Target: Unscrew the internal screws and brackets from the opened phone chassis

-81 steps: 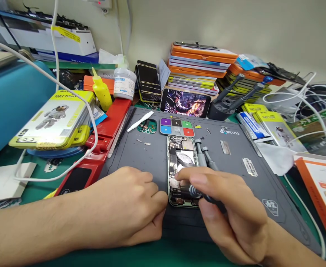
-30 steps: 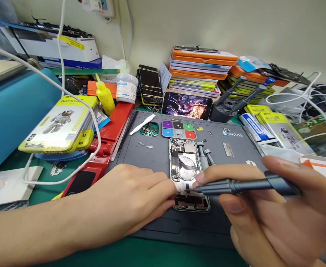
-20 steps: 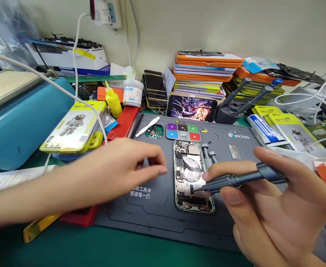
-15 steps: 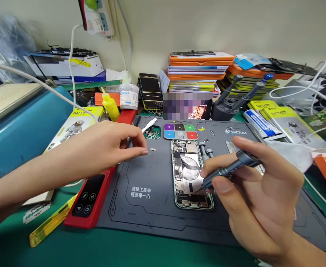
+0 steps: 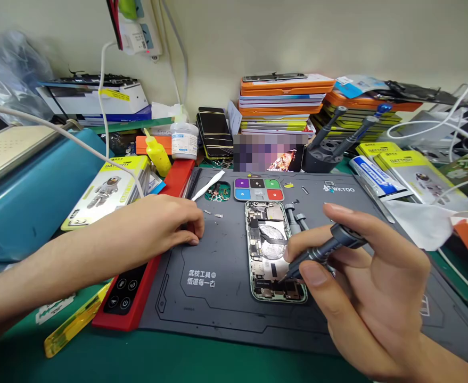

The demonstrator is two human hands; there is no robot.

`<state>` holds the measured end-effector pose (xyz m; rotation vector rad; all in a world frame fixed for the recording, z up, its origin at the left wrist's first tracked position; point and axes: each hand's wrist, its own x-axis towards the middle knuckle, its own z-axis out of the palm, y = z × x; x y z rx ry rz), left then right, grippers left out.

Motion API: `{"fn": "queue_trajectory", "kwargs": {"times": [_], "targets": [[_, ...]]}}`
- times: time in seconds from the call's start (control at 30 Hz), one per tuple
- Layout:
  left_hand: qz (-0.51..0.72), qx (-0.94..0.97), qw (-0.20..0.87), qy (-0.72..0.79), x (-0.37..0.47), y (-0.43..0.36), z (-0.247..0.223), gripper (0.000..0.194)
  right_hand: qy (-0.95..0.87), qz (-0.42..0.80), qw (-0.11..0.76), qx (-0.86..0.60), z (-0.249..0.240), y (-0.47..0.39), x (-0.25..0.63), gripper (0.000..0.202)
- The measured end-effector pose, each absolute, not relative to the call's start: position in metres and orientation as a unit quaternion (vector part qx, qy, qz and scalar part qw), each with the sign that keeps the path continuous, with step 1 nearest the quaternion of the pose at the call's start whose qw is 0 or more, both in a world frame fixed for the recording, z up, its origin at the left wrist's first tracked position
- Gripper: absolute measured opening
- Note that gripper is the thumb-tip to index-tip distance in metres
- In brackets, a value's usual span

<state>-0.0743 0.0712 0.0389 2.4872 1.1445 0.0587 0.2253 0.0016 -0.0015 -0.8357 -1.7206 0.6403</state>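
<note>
An opened phone lies on the dark grey mat, its inner parts showing. My right hand holds a dark grey screwdriver between fingers and thumb, its tip over the lower part of the phone. My left hand hovers over the mat's left side, fingers curled together; whatever they may hold is hidden. Beside it lie tiny metal pieces and a white stick tool. More screwdrivers rest along the phone's right edge.
Behind the phone is a coloured screw tray. A propped screen, a tool holder and stacked orange boxes stand at the back. Battery boxes flank the mat, and a red device lies along its left side.
My left hand has moved slightly left and down, its fingers curling in more. The screwdriver tip has shifted down toward the phone's lower end.
</note>
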Motion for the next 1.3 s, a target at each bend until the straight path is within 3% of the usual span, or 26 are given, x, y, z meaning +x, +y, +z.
{"fn": "queue_trajectory", "kwargs": {"times": [0.4, 0.57, 0.7, 0.87, 1.03, 1.13, 1.3], "targets": [[0.032, 0.883, 0.232, 0.406, -0.077, 0.073, 0.040, 0.014, -0.750, 0.244, 0.511, -0.340, 0.001, 0.004, 0.225, 0.073], [0.026, 0.870, 0.249, 0.425, -0.079, 0.078, 0.043, 0.018, -0.723, 0.281, 0.500, -0.386, 0.001, 0.006, 0.228, 0.047], [0.051, 0.864, 0.219, 0.450, -0.073, 0.073, 0.047, 0.013, -0.679, 0.392, 0.430, -0.447, 0.008, 0.010, 0.226, 0.019], [0.126, 0.893, 0.139, 0.409, -0.043, 0.040, 0.041, 0.017, -0.641, 0.547, 0.298, -0.447, 0.019, 0.015, 0.223, 0.012], [0.130, 0.942, 0.051, 0.305, -0.024, 0.014, 0.020, 0.027, -0.733, 0.413, 0.192, -0.504, 0.028, 0.017, 0.226, 0.015], [0.156, 0.946, 0.031, 0.282, -0.023, 0.012, 0.010, 0.026, -0.719, 0.393, 0.116, -0.561, 0.034, 0.018, 0.224, 0.023], [0.150, 0.951, 0.010, 0.269, -0.023, 0.013, 0.004, 0.025, -0.708, 0.399, 0.110, -0.572, 0.034, 0.022, 0.222, 0.025]]}}
